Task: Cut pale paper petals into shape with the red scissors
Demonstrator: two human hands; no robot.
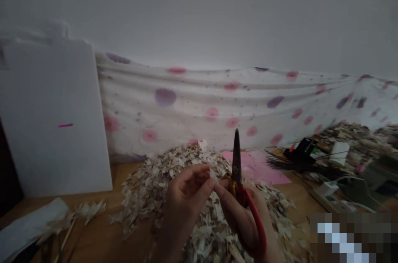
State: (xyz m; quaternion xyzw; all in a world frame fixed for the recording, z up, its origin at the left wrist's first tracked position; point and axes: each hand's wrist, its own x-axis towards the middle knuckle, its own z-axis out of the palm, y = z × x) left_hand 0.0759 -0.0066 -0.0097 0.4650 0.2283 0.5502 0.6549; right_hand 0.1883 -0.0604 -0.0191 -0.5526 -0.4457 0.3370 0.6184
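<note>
My right hand (pixel 241 217) is closed around red-handled scissors (pixel 238 171), whose dark blades point straight up and are shut. My left hand (pixel 186 196) pinches a small pale scrap (pixel 214 174) between thumb and fingertips, right beside the scissors' pivot. Both hands hover over a large heap of whitish dried husk pieces (pixel 174 167) on the wooden table (pixel 102 242). The fingertips of the two hands touch at the scrap.
A white board (pixel 52 118) leans against the wall at left. A dotted white cloth (pixel 248 101) hangs behind the heap. A pink sheet (pixel 261 167), dark tools, cables and a power strip (pixel 329 196) crowd the right. Stems and white paper (pixel 27 225) lie at front left.
</note>
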